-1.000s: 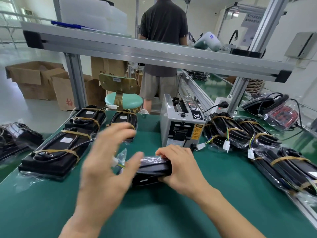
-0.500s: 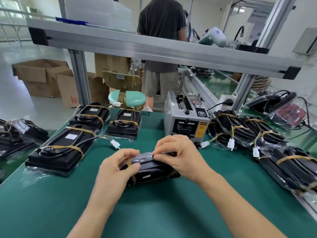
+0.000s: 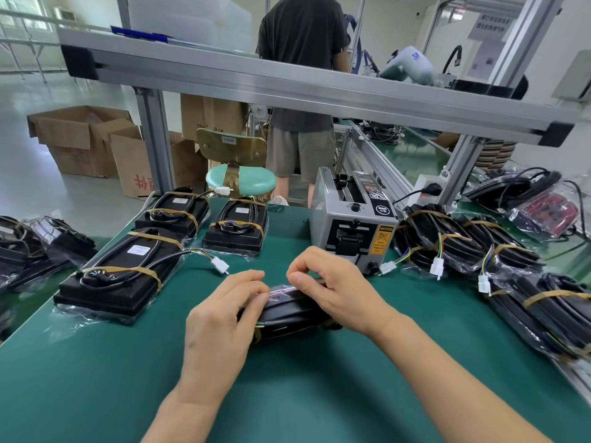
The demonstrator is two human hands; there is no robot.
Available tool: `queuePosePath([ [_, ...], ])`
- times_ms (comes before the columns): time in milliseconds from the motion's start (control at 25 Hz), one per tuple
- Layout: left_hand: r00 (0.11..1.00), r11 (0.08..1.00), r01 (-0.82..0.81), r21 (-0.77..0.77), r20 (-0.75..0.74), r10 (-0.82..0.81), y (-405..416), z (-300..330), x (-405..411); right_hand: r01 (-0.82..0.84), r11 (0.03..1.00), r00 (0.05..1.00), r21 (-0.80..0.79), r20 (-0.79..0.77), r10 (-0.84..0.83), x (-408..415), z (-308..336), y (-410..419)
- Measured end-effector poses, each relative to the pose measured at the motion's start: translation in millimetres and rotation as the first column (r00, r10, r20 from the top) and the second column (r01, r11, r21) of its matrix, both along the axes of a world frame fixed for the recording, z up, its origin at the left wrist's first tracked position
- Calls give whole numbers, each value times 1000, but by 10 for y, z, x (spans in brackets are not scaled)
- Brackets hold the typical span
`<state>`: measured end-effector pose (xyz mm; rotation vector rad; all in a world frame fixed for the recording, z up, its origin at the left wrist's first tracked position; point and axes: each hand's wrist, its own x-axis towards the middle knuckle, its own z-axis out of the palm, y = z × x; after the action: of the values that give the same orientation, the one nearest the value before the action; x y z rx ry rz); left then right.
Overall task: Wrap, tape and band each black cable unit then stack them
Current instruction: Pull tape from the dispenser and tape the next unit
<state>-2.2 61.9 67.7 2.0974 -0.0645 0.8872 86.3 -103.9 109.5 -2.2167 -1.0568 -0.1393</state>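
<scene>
Two hands on one black cable unit (image 3: 289,311), which lies on the green worktop (image 3: 96,378) in front of me, just short of the tape dispenser (image 3: 351,228). My left hand (image 3: 220,321) curls over its left end, fingers gripping the wrapped body. My right hand (image 3: 335,289) rests on the right end, thumb and forefinger pinching at the clear film on top. Banded units (image 3: 121,273) are stacked to my left. More bagged cable bundles (image 3: 463,244) lie to my right, past the dispenser.
</scene>
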Motion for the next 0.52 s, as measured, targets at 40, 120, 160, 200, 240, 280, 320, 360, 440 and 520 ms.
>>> queuePosePath([
  [40,1000,993,4,120,12,-5,37,19,20,-30,999,1000,-15,-1,30,6,5,-17],
  [120,1000,959,-2,283,-9,5,82,52,52,-61,995,998,-83,26,63,11,0,-38],
  [160,999,952,-12,307,-29,22,77,67,57,-65,992,997,-108,40,69,16,-4,-43],
  [200,998,956,-19,292,-52,35,57,74,60,-68,991,996,-111,48,74,21,-10,-43],
  [240,997,972,-15,233,-75,33,36,77,64,-73,993,996,-93,45,78,31,-14,-42],
  [280,996,989,8,151,-93,7,37,73,76,-81,995,996,-56,22,82,43,-17,-42],
  [320,994,996,42,83,-103,-33,60,65,78,-90,996,996,-11,-20,89,54,-21,-42],
  [360,991,995,90,43,-105,-85,96,63,70,-94,995,994,27,-57,96,57,-29,-43],
  [440,982,987,158,42,-109,-153,167,98,24,-89,994,994,70,-55,93,47,-62,-42],
  [520,985,980,147,134,-115,-132,212,174,-4,-79,992,997,93,-15,81,32,-90,-32],
])
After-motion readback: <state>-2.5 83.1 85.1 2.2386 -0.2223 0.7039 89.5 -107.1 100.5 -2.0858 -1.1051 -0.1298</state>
